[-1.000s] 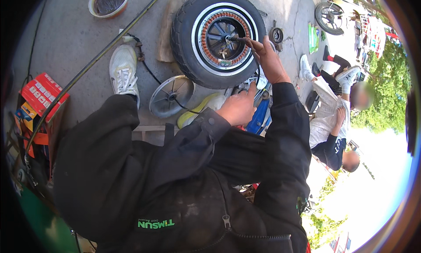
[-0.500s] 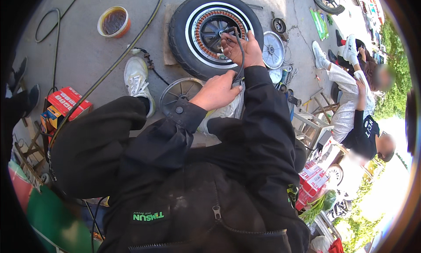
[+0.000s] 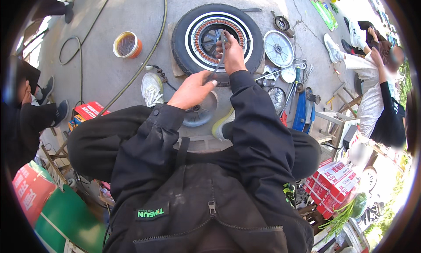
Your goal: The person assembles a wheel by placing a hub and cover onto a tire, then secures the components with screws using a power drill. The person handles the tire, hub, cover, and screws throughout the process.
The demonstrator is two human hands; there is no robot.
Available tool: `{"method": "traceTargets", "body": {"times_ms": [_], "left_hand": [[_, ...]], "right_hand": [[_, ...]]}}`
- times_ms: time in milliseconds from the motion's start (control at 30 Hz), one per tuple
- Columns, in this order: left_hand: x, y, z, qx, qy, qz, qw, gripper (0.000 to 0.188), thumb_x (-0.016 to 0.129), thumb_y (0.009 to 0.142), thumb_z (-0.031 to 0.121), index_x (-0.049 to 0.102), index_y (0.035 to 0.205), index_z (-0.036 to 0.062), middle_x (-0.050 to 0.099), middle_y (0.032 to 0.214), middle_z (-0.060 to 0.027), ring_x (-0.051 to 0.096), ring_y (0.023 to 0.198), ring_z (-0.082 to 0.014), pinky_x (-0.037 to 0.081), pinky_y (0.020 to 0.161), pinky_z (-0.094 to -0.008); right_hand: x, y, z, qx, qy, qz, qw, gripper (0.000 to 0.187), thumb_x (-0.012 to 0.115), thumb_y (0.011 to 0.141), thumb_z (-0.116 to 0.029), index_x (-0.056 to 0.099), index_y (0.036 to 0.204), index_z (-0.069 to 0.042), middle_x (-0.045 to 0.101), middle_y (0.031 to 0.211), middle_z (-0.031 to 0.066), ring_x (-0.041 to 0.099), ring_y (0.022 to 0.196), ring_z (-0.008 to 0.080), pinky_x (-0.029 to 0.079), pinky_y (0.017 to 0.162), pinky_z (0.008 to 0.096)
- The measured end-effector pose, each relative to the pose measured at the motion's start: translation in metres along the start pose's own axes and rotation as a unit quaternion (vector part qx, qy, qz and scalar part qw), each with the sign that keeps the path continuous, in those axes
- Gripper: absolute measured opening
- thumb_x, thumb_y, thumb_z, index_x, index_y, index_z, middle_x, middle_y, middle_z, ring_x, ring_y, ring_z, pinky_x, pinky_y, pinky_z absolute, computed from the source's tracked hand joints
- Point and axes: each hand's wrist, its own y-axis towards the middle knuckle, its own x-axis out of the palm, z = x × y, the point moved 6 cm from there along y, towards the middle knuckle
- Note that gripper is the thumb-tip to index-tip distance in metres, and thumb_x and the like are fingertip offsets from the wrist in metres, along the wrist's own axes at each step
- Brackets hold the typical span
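A black tyre (image 3: 183, 49) with a white-ringed rim lies flat before me, its open hub showing a ring of copper coils (image 3: 202, 26). Over the hub, my right hand (image 3: 232, 55) curls its fingers around a dark grey cable (image 3: 218, 68) bent in an arc. Lower down, near the tyre's near edge, my left hand (image 3: 193, 91) pinches the same cable between thumb and fingers. Beneath my left hand lies a round metal hub cover (image 3: 204, 110), partly hidden by it. Where the cable's upper end goes is hard to make out.
An orange tub (image 3: 127, 45) and a long hose (image 3: 152, 55) are to the left. Right of the tyre lie a second metal cover (image 3: 279, 48), a wrench (image 3: 280, 70) and a blue tool (image 3: 301, 110). People sit at both sides; a red-and-white box (image 3: 331, 183) is at lower right.
My right hand has gone from spread fingers to curled around the cable. My left hand sits farther left, drawing the cable at a slant. The whole view has shifted.
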Motion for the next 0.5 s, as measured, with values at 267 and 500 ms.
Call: {"method": "traceTargets", "body": {"times_ms": [267, 500], "left_hand": [[-0.004, -0.016, -0.002, -0.054, -0.034, 0.001, 0.998, 0.045, 0.064, 0.1, 0.018, 0.057, 0.136, -0.0086, 0.067, 0.129, -0.0172, 0.063, 0.114, -0.0197, 0.049, 0.099, -0.0336], [-0.011, -0.012, -0.007, -0.009, 0.023, 0.014, 1.0, 0.044, 0.065, 0.099, 0.019, 0.059, 0.134, -0.0078, 0.069, 0.121, -0.0132, 0.064, 0.102, -0.0166, 0.052, 0.09, -0.0318]], "right_hand": [[-0.007, 0.011, 0.027, -0.111, -0.165, 0.014, 0.98, 0.087, 0.052, 0.084, 0.011, 0.032, 0.163, -0.02, 0.058, 0.087, 0.0006, 0.057, 0.072, 0.0071, 0.05, 0.06, 0.0226], [-0.031, 0.025, 0.032, -0.268, -0.432, 0.113, 0.854, 0.07, 0.06, 0.087, -0.01, 0.044, 0.156, -0.012, 0.075, 0.104, 0.0187, 0.074, 0.096, 0.0296, 0.055, 0.092, 0.039]]}}
